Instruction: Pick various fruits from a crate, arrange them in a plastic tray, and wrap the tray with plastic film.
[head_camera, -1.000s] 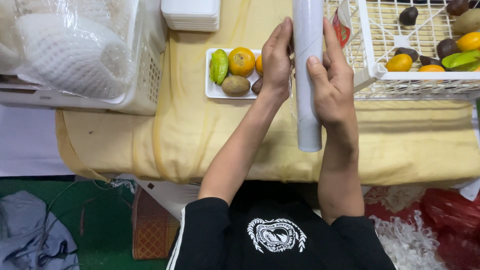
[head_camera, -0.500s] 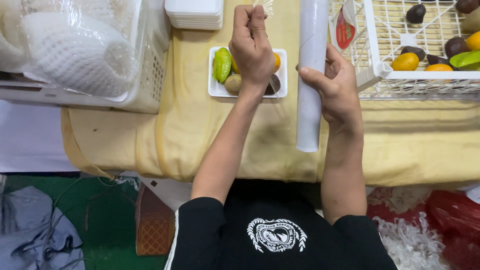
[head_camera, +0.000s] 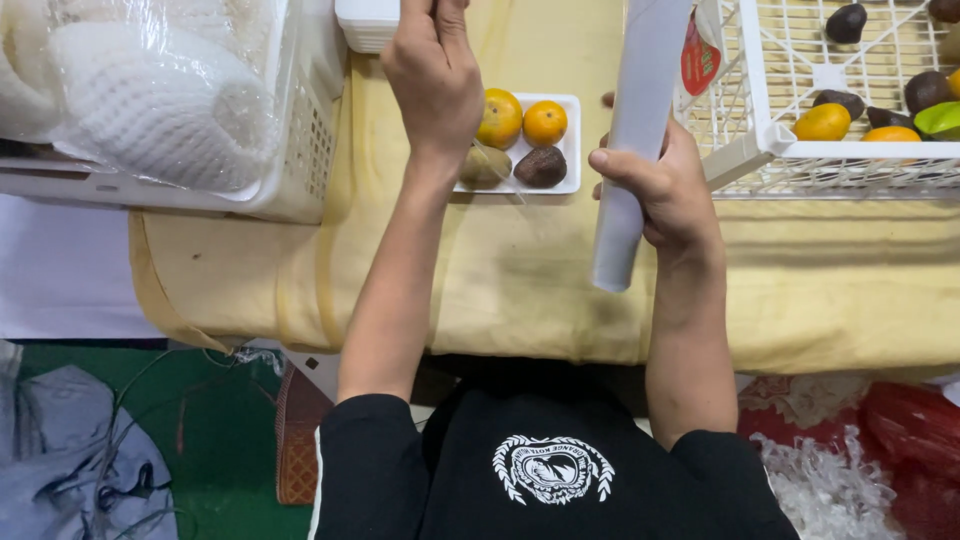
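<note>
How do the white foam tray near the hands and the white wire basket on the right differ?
The foam tray is small, shallow and solid-sided; the wire basket is much larger, with open mesh walls. The tray lies flat on the yellow cloth; the basket's corner is propped up off it. The left hand hovers over the tray, while the right hand holds a white roll beside the basket. Both are white and hold fruit.

A long white roll of cling film (head_camera: 636, 130) stands nearly upright, its top tilted toward 1 o'clock. At its 9 o'clock, a small white tray (head_camera: 572, 142) holds two oranges, a brown fruit and a greenish-brown one.
</note>
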